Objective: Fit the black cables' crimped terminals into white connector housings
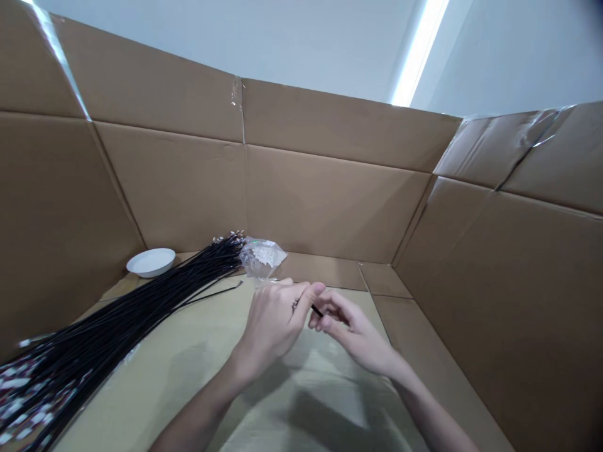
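Observation:
My left hand [277,316] is closed, its thumb pressed against the fingers. Small metallic-looking bits [294,306] show beside that thumb. A short stretch of a thin black cable-like piece [317,310] runs between the two hands; its ends are hidden by the fingers. My right hand [353,329] pinches the lower end of this piece between thumb and fingers. Both hands are close together above the cardboard surface, fingertips almost meeting. To their left lies a large bundle of black cables [155,307] with white connectors at the ends.
A white bowl [151,262] stands at the back left, beside the cables. A clear plastic bag with white pieces [264,256] rests behind my hands. Tall cardboard walls [334,201] enclose the work surface [188,376] at the back and both sides. One cable [211,294] lies slightly apart from the bundle.

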`<state>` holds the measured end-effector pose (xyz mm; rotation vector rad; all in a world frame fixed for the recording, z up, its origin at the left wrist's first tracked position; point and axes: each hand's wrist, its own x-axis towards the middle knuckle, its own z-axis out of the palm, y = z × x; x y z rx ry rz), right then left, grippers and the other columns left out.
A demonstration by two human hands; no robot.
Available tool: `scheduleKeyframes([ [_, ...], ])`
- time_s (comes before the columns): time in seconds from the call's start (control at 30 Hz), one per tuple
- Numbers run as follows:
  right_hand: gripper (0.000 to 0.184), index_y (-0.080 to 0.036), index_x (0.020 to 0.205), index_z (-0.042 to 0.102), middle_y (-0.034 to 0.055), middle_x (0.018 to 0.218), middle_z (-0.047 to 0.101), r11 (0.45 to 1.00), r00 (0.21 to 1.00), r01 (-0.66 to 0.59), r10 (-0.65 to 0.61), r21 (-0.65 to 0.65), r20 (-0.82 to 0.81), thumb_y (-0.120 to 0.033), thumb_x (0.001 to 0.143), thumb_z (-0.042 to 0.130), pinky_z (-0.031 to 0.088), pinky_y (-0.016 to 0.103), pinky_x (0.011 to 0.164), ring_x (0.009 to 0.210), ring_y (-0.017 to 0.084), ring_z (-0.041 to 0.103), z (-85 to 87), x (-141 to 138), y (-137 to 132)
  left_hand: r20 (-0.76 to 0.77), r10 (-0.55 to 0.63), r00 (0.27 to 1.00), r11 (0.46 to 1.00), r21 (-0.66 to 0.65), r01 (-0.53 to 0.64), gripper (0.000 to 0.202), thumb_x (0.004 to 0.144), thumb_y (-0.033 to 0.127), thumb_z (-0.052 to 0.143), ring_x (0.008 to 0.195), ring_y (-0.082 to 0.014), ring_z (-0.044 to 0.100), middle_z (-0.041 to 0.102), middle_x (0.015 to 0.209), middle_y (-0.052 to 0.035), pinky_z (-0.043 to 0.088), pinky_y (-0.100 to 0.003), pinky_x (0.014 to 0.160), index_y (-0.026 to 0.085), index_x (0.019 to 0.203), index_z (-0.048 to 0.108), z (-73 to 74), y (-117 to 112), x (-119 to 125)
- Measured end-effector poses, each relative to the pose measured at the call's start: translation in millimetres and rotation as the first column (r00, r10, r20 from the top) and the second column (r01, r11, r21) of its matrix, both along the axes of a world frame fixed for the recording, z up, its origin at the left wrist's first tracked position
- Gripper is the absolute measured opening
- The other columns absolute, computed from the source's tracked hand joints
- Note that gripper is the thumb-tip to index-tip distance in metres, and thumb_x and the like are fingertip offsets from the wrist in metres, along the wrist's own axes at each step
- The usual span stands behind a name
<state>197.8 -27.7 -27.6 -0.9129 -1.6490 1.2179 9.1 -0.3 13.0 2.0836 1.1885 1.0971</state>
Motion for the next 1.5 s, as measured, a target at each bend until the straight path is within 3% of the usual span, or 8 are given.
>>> scheduleKeyframes([
  [0.13, 0.035, -0.016, 0.088, 0.063, -0.0042, 0.062, 0.050, 0.996, 0.957, 0.061, -0.039, 0.069, -0.289, -0.049, 0.100, 0.067, 0.035, 0.020, 0.055, 0.055, 0.006, 0.041, 18.9, -43, -3, 0.245, -0.040, 0.969, 0.989, -0.131, 0.074, 0.083, 0.077, 0.099, 0.017, 0.059, -0.0108, 0.030, 0.034, 0.057, 0.0029, 0.019, -0.029, 0.063, 0.020, 0.058, 0.033, 6.0, 5, -8],
  [0.2, 0.034, -0.016, 0.087, 0.064, -0.0053, 0.056, 0.050, 0.995, 0.927, 0.082, -0.057, 0.053, -0.371, -0.046, 0.102, 0.064, 0.029, 0.019, 0.050, 0.049, 0.005, 0.033, 23.6, -49, -2, 0.335, -0.063, 0.940, 0.976, -0.177, 0.128, 0.076, 0.084, 0.087, -0.002, 0.057, -0.0113, 0.026, 0.026, 0.057, 0.0037, 0.023, -0.029, 0.060, 0.022, 0.061, 0.029, 12.6, 11, -21],
  [0.47, 0.023, -0.015, 0.082, 0.076, -0.0012, 0.056, 0.062, 0.993, 0.828, 0.083, -0.115, -0.082, -0.549, -0.034, 0.094, 0.073, 0.022, 0.017, 0.042, 0.040, 0.001, 0.031, 24.4, -50, 4, 0.481, -0.094, 0.872, 0.906, -0.321, 0.275, 0.028, 0.099, 0.050, 0.055, 0.068, -0.0070, 0.043, 0.045, 0.070, 0.0058, 0.039, -0.019, 0.069, 0.023, 0.099, 0.061, 21.1, 18, -48],
  [0.6, 0.023, -0.014, 0.082, 0.076, -0.0018, 0.050, 0.059, 0.986, 0.831, 0.096, -0.156, -0.139, -0.533, -0.036, 0.091, 0.074, 0.021, 0.017, 0.040, 0.036, 0.001, 0.024, 24.4, -52, 5, 0.485, -0.090, 0.870, 0.967, -0.168, 0.194, 0.040, 0.094, 0.054, 0.067, 0.072, -0.0072, 0.059, 0.062, 0.073, 0.0045, 0.050, -0.016, 0.073, 0.022, 0.118, 0.061, 18.1, 16, -39],
  [0.73, 0.026, -0.016, 0.082, 0.068, -0.0039, 0.047, 0.057, 0.978, 0.829, 0.078, -0.171, -0.194, -0.532, -0.039, 0.088, 0.076, 0.020, 0.017, 0.038, 0.033, 0.001, 0.017, 25.7, -50, 5, 0.527, -0.057, 0.848, 0.998, 0.037, 0.044, 0.034, 0.090, 0.052, 0.076, 0.069, -0.0068, 0.068, 0.076, 0.079, 0.0010, 0.055, -0.013, 0.069, 0.021, 0.098, 0.066, 14.5, 16, -33],
  [0.97, 0.032, -0.016, 0.082, 0.064, -0.0038, 0.048, 0.058, 0.973, 0.830, 0.025, -0.148, -0.230, -0.537, -0.045, 0.089, 0.074, 0.016, 0.018, 0.036, 0.033, 0.003, 0.020, 27.2, -47, 1, 0.381, -0.013, 0.925, 0.908, 0.391, -0.148, 0.017, 0.098, 0.039, 0.068, 0.062, 0.0008, 0.057, 0.065, 0.067, 0.0074, 0.045, -0.008, 0.064, 0.031, 0.104, 0.082, 8.3, 10, -32],
  [1.3, 0.029, -0.016, 0.082, 0.064, -0.0055, 0.047, 0.055, 0.967, 0.821, 0.013, -0.156, -0.255, -0.549, -0.043, 0.089, 0.075, 0.012, 0.018, 0.035, 0.034, 0.003, 0.019, 26.5, -45, 0, 0.306, -0.135, 0.942, 0.912, 0.410, -0.002, 0.043, 0.100, 0.020, 0.065, 0.079, -0.0008, 0.069, 0.075, 0.094, 0.0082, 0.058, -0.010, 0.079, 0.041, 0.137, 0.064, 0.7, 7, -33],
  [1.5, 0.031, -0.017, 0.083, 0.065, -0.0047, 0.049, 0.056, 0.971, 0.816, 0.066, -0.184, -0.228, -0.548, -0.044, 0.090, 0.077, 0.017, 0.018, 0.036, 0.036, 0.003, 0.024, 22.7, -46, -1, 0.027, -0.091, 0.996, 0.742, 0.669, 0.050, 0.014, 0.097, 0.018, 0.069, 0.077, -0.0026, 0.067, 0.078, 0.096, 0.0038, 0.054, -0.014, 0.075, 0.022, 0.111, 0.070, 6.6, 1, -33],
])
